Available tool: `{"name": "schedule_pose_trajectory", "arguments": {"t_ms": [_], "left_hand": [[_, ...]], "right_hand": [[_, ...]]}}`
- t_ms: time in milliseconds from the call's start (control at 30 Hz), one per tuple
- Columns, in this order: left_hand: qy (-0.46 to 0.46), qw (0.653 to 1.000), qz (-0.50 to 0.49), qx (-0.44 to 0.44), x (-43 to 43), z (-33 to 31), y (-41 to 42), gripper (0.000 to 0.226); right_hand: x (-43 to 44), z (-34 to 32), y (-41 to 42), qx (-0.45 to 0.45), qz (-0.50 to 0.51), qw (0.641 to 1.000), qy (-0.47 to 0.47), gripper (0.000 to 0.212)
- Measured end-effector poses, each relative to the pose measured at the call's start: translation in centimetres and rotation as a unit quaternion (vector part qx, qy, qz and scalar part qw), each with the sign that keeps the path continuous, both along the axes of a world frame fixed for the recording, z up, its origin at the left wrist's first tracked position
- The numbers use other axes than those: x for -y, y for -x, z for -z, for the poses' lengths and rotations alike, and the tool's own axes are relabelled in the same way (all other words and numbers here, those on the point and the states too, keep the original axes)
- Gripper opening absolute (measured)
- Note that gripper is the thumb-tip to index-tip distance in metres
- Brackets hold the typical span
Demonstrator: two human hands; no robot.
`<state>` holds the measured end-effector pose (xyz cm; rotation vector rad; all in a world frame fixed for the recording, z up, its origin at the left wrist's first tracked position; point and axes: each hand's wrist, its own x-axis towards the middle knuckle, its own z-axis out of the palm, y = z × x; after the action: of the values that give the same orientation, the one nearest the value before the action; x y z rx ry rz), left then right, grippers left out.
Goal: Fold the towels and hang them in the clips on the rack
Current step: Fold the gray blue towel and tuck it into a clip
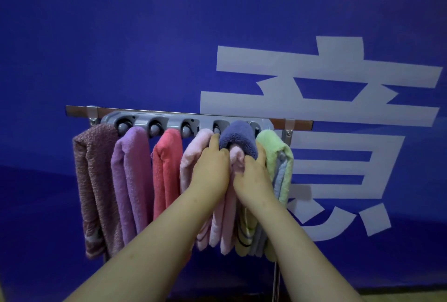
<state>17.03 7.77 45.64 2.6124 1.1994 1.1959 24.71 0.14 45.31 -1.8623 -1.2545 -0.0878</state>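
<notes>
Fingers [214,143] of both hands grasp the pink towel [191,163].
At twelve o'clock sits the blue towel [238,136]; left hand [212,168] at nine o'clock of right hand [252,176].

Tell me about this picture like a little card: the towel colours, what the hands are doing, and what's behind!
towels, left to right: brown towel, purple towel, red towel, pink towel, blue towel, green towel
rack: grey clip bar on a metal rail
left hand: holds the blue towel's left edge, one finger pointing up
right hand: grips the blue towel and a pink fold under it
behind: blue banner with big white writing
</notes>
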Motion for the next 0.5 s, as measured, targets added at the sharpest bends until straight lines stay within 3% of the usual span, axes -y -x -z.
{"name": "schedule_pose_trajectory", "arguments": {"t_ms": [133, 233, 267, 333, 500], "left_hand": [[0.008, 1.000, 0.025, 0.015, -0.1, -0.1, -1.0, 0.037], [0.032, 0.999, 0.033, -0.014, -0.3, 0.2, -1.2, 0.074], [0.037, 0.998, 0.023, -0.037, -0.1, 0.2, -1.0, 0.076], [0.036, 0.999, 0.016, -0.034, 0.1, 0.8, -0.8, 0.055], [0.070, 0.995, 0.031, 0.066, 0.8, 0.8, 0.0, 0.046]], "right_hand": [[-0.2, 0.0, -0.9, 0.004, 0.013, 1.000, 0.017, 0.034], [-0.4, 0.4, -1.4, 0.008, 0.033, 0.998, 0.044, 0.041], [-0.3, 0.7, -1.4, 0.009, 0.038, 0.998, 0.051, 0.042], [-0.1, 1.0, -1.4, 0.037, 0.044, 0.997, 0.050, 0.044], [0.2, 2.0, -1.8, 0.152, 0.109, 0.980, 0.069, 0.041]]}}
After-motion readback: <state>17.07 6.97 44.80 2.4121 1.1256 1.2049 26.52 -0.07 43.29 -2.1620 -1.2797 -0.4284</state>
